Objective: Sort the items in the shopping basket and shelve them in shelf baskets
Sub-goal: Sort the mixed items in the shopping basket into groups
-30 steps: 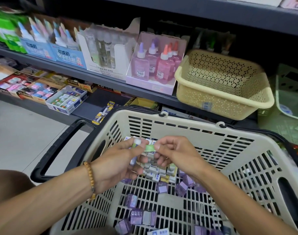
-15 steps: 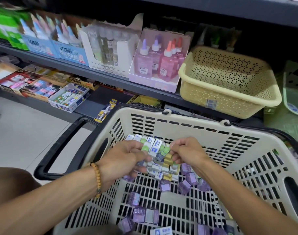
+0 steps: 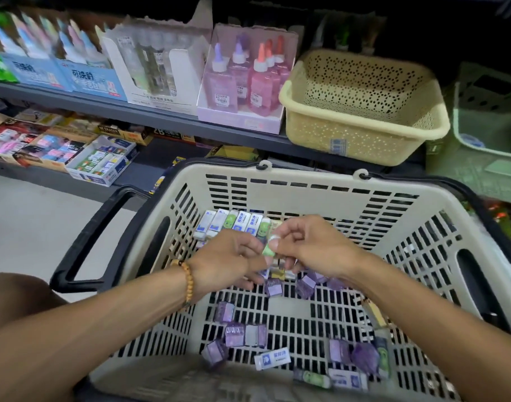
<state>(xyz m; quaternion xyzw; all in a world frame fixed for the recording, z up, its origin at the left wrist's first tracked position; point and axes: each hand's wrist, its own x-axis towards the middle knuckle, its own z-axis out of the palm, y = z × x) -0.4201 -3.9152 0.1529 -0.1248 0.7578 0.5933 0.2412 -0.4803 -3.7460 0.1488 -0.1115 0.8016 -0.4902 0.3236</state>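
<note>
Green eraser [image 3: 268, 250] pinched by right hand [image 3: 312, 248]; left hand [image 3: 228, 262] (fingers curled) touches it.

A cream slatted shopping basket [image 3: 306, 195] with black handles holds small erasers: a row of white, blue and green ones [image 3: 234, 223] along its far wall, purple-wrapped ones [image 3: 234, 333] scattered across its floor. A green-sleeved eraser [image 3: 268, 251] is pinched above them. A cream perforated shelf basket [image 3: 364, 129] sits on the shelf behind.

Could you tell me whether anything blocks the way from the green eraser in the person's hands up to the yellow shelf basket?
Nothing visible does. The right hand pinches the green eraser above the shopping basket, the left hand beside it. The yellow shelf basket sits beyond the far rim, open-topped, apparently empty.
</note>
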